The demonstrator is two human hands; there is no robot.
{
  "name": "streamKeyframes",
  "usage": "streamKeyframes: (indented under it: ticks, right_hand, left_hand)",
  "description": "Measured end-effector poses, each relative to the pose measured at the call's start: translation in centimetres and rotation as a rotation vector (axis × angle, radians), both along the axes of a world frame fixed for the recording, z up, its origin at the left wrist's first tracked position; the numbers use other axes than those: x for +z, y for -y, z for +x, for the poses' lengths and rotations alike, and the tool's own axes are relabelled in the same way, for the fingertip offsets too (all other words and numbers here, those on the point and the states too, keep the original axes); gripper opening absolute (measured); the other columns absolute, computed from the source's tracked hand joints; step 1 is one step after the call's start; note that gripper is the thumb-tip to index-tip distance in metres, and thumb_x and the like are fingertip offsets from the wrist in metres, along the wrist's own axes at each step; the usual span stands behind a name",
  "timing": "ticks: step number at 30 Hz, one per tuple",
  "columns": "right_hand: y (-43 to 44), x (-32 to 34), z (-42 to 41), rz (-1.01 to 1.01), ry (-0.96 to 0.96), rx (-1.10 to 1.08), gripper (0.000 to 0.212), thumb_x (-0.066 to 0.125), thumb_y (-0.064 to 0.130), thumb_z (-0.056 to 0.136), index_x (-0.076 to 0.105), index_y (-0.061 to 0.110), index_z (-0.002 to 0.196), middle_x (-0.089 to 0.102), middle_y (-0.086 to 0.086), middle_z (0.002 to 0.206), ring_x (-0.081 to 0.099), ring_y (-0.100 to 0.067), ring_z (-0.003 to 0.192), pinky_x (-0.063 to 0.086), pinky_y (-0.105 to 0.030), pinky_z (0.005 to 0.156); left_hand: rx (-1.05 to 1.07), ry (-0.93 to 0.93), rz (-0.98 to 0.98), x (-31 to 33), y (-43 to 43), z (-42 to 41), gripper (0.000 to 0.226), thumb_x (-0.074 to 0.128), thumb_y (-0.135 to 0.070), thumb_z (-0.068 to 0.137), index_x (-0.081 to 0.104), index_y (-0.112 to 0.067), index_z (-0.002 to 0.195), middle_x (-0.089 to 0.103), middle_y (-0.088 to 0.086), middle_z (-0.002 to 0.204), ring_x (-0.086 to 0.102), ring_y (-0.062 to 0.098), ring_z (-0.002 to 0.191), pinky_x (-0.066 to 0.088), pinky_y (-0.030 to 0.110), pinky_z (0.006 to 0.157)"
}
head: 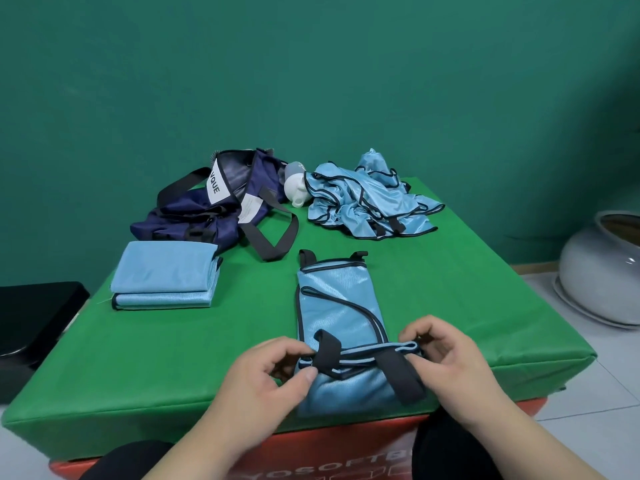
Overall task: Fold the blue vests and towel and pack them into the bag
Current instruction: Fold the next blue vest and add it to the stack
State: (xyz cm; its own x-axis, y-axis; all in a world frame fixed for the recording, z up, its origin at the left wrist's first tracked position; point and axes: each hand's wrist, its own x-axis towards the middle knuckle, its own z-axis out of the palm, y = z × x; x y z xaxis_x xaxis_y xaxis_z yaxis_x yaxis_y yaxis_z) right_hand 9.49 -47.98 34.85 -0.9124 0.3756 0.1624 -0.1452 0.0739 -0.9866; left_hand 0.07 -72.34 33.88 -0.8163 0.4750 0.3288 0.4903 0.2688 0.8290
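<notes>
A blue vest (pixel 336 306) with dark trim lies lengthwise folded on the green table (pixel 207 358), its near end doubled over. My left hand (pixel 266 372) pinches the left corner of that near fold. My right hand (pixel 450 351) pinches its right corner. A folded stack of blue cloth (pixel 166 278) sits at the left. A heap of unfolded blue vests (pixel 367 199) lies at the back right. The navy bag (pixel 214 202) with black straps lies open at the back left.
A white cup-like object (pixel 296 188) sits between the bag and the heap. A black seat (pixel 31 323) stands left of the table. A large white ceramic pot (pixel 602 268) stands on the floor at the right. A green wall is behind.
</notes>
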Motion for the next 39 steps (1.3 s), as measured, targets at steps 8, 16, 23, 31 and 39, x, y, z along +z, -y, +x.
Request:
streamKeyframes:
  ticks: [8, 16, 23, 31, 39]
  right_hand:
    - [-2.9, 1.3, -10.7, 0.009, 0.090, -0.070, 0.032, 0.062, -0.019, 0.083, 0.063, 0.013, 0.077, 0.065, 0.001, 0.069, 0.055, -0.014, 0.065, 0.046, -0.026, 0.061]
    - [-6.5, -0.9, -20.9, 0.168, 0.312, -0.199, 0.020, 0.070, -0.002, 0.081, 0.068, 0.018, 0.080, 0.068, -0.006, 0.077, 0.062, -0.018, 0.062, 0.057, -0.041, 0.063]
    - [-7.9, -2.8, -22.8, 0.384, 0.405, -0.217, 0.017, 0.076, 0.018, 0.083, 0.064, 0.026, 0.092, 0.069, 0.003, 0.091, 0.057, -0.013, 0.063, 0.050, -0.029, 0.059]
    - [-6.3, -2.6, -18.0, 0.754, 0.079, -0.229, 0.009, 0.064, 0.027, 0.087, 0.062, 0.027, 0.078, 0.061, 0.012, 0.082, 0.055, -0.004, 0.082, 0.042, -0.021, 0.072]
    - [-6.4, -4.3, -20.3, 1.337, 0.349, 0.245, 0.076, 0.038, 0.063, 0.096, 0.019, 0.025, 0.159, 0.008, 0.007, 0.167, -0.003, -0.014, 0.154, 0.002, -0.037, 0.125]
  left_hand:
    - [0.150, -0.002, -0.134, 2.3, -4.0, -8.6, 0.013, 0.074, -0.027, 0.085, 0.070, -0.039, 0.082, 0.067, -0.019, 0.082, 0.059, 0.015, 0.067, 0.044, 0.015, 0.060]
    - [0.196, 0.024, -0.332, 1.2, -8.8, -18.4, 0.011, 0.064, -0.037, 0.092, 0.070, -0.033, 0.083, 0.070, -0.012, 0.076, 0.060, 0.002, 0.071, 0.041, 0.013, 0.058]
    - [0.317, -0.045, -0.421, -2.1, -9.4, -21.5, 0.029, 0.058, -0.039, 0.095, 0.066, -0.026, 0.120, 0.057, -0.011, 0.098, 0.052, 0.014, 0.101, 0.046, 0.037, 0.094]
    - [-0.054, -0.627, -0.427, -3.4, -8.5, -16.8, 0.026, 0.053, -0.049, 0.089, 0.065, -0.030, 0.101, 0.055, -0.014, 0.103, 0.051, 0.010, 0.104, 0.044, 0.031, 0.089]
    - [-0.226, -0.399, -0.992, -3.5, -9.4, -20.0, 0.099, 0.010, -0.085, 0.077, 0.006, -0.028, 0.159, -0.009, -0.011, 0.166, -0.017, 0.003, 0.149, -0.010, 0.041, 0.123]
